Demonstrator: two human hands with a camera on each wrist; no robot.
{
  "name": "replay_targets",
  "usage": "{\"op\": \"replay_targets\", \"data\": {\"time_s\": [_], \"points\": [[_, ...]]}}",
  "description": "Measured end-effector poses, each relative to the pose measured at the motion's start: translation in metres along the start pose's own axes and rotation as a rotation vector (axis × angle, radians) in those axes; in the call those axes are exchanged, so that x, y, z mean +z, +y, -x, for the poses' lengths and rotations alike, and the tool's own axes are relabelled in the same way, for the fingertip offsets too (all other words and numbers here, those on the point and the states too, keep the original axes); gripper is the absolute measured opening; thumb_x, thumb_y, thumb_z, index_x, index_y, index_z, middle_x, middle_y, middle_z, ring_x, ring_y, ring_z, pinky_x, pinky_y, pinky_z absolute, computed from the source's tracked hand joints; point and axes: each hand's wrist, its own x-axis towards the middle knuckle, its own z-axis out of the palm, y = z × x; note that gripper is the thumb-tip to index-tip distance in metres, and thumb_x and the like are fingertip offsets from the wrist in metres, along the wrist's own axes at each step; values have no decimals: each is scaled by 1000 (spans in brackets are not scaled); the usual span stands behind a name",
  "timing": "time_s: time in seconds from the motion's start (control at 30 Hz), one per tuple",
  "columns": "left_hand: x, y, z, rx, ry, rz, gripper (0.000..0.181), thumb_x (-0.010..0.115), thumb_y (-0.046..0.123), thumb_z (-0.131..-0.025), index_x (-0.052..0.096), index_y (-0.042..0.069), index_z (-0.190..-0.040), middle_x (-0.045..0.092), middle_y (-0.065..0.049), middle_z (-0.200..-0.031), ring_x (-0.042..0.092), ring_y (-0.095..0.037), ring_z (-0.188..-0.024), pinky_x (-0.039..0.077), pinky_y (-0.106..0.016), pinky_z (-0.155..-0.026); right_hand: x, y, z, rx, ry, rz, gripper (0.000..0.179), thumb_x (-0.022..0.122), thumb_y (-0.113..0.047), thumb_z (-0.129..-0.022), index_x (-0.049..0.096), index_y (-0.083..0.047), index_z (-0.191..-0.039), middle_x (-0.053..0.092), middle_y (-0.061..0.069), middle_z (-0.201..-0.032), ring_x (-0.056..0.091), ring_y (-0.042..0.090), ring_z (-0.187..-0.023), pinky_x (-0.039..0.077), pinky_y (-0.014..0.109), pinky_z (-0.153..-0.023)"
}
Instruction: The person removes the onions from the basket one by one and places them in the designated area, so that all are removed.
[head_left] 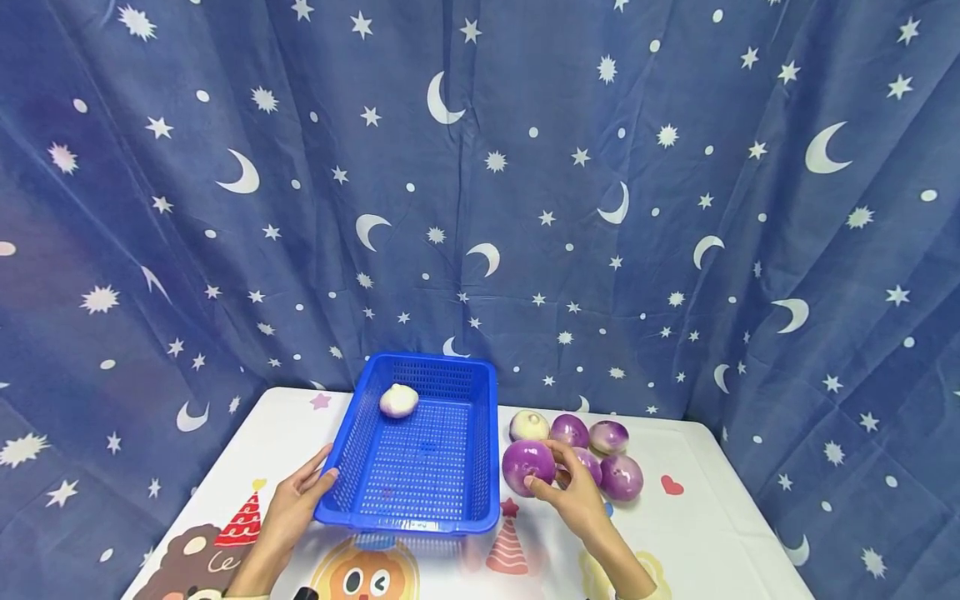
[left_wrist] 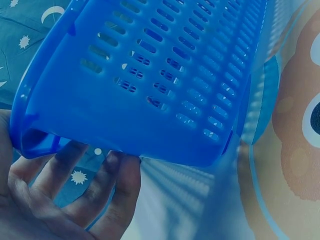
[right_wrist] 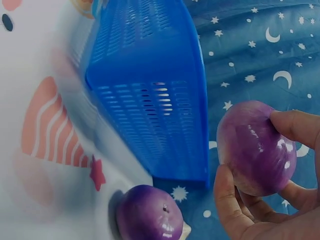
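Observation:
The left hand grips the rim of a blue plastic basket near its front left corner; in the left wrist view its fingers lie along the outside of the perforated wall. One white-and-purple onion lies inside the basket, toward the back left. To the right of the basket, the right hand holds a purple onion between thumb and fingers, off the table as the right wrist view shows. Several more onions lie grouped behind and beside this hand, partly hidden by it.
A white table with printed cartoon figures bears everything. Behind it hangs a dark blue curtain with stars and moons, close to the table's back edge. The loose onions sit right of the basket's right wall.

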Motion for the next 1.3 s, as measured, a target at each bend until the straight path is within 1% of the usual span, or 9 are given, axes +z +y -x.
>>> {"op": "replay_targets", "data": {"time_s": [0.13,0.23,0.5,0.63,0.77,0.87,0.97,1.1,1.3], "points": [[0,1,0,-2,-1,3,62,58,38,-98,35,22,-154,44,-17,-149,48,-36,-134,33,-56,-114,-3,4,7,7,13,9,61,83,-23,-77,55,-25,-132,59,10,-127,63,28,-115,53,43,-95],[0,1,0,-2,-1,5,62,57,38,-99,35,23,-154,44,-17,-149,48,-36,-134,33,-55,-114,-6,7,11,19,22,34,63,83,-23,-76,56,-23,-132,60,12,-129,62,30,-115,55,44,-91],[0,2,0,-14,0,-2,62,58,37,-98,34,22,-154,42,-17,-150,45,-38,-136,29,-57,-115,-13,17,19,50,14,64,66,84,-20,-75,55,-18,-134,64,13,-122,63,28,-110,58,37,-81],[-1,1,1,-22,-2,-8,63,58,38,-98,34,23,-154,42,-17,-150,43,-38,-137,27,-57,-116,-16,24,21,67,-13,87,66,83,-20,-75,55,-15,-134,65,13,-120,63,24,-103,58,31,-77],[0,0,1,-17,-3,-14,64,59,41,-97,34,22,-154,41,-18,-150,41,-37,-139,27,-57,-116,-17,33,22,72,-50,88,65,83,-17,-75,55,-13,-134,61,15,-123,63,22,-97,58,28,-73],[1,-1,1,-17,1,-14,64,58,42,-97,35,22,-154,43,-17,-149,43,-36,-138,30,-55,-115,-16,37,22,70,-71,89,63,82,-17,-76,55,-14,-133,59,16,-124,63,21,-94,58,28,-72],[2,-1,1,-7,4,-23,64,57,43,-98,34,22,-154,45,-18,-148,49,-36,-134,36,-54,-112,-16,41,21,68,-87,108,63,82,-18,-76,55,-15,-133,59,16,-125,63,21,-93,58,28,-71],[3,-1,1,0,6,-26,63,56,42,-99,34,22,-154,47,-19,-146,54,-36,-130,39,-53,-109,-15,47,20,71,-114,115,63,81,-15,-77,54,-11,-133,60,18,-122,63,20,-88,58,28,-69],[2,2,1,-23,-1,-21,63,57,42,-98,33,23,-154,43,-17,-149,48,-37,-134,31,-57,-114,-13,54,14,72,-159,127,62,81,-14,-76,54,-9,-132,59,20,-118,61,19,-81,57,29,-66]]}}
